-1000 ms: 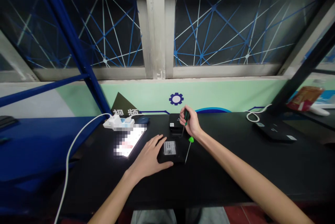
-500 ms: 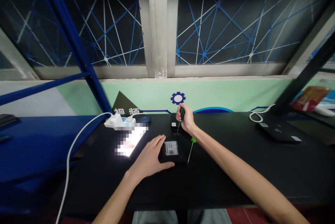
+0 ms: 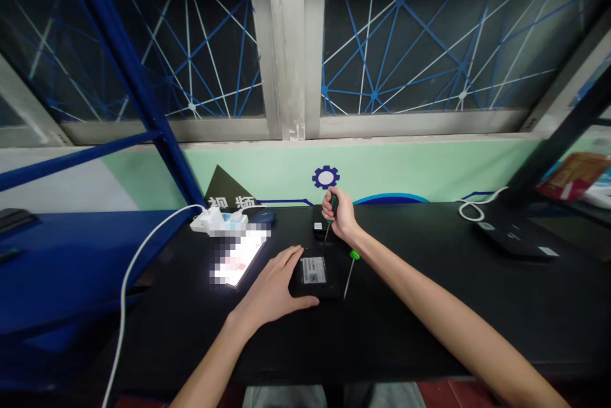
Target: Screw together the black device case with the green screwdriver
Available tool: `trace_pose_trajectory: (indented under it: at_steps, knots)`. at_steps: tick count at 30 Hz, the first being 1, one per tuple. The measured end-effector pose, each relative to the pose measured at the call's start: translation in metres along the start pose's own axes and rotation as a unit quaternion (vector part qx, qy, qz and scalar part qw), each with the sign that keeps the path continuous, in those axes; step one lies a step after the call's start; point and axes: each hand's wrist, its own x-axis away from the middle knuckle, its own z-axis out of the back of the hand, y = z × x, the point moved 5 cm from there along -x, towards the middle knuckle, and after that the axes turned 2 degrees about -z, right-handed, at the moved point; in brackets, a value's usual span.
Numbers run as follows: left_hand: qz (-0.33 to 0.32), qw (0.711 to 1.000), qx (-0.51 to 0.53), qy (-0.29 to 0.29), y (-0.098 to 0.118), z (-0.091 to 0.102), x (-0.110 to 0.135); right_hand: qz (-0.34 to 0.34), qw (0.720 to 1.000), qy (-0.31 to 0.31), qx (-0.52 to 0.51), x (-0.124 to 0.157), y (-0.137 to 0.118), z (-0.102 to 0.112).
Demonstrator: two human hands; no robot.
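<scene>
1. Box (image 3: 317, 274), flat, black, rectangular and white-labelled, lies on the black table (image 3: 386, 325).
2. Left hand (image 3: 274, 281) grasps the box's left side in a wide grip.
3. Right hand (image 3: 342, 217): grip clenched around a dark-green-handled screwdriver (image 3: 334, 204), shaft slanting toward the box's far edge; tip contact is unclear.
4. A slanted push might skid the tip; loose bracing could twist the box into the bright-green-handled screwdriver (image 3: 350, 271) just beside its right edge.

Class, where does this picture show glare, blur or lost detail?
Head view: the phone glares white amid pixelation; same view: the black box nearly melts into the black table; head view again: the red packet near the right edge looks blurred.
</scene>
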Motion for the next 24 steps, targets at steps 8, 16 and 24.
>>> trace_pose_trajectory:
  at_steps: [8,16,24]
  knots:
    - [-0.006,1.000,0.011,0.011,0.000,0.002,-0.001,0.010,1.000,-0.009,0.009,0.000,0.002,-0.003]
    - [-0.010,0.999,0.026,0.016,-0.001,0.001,-0.002,0.010,0.998,-0.058,0.027,0.001,0.012,-0.015]
    - [-0.050,0.998,0.023,0.033,0.000,0.003,-0.004,-0.011,0.998,-0.055,0.017,-0.006,0.017,-0.012]
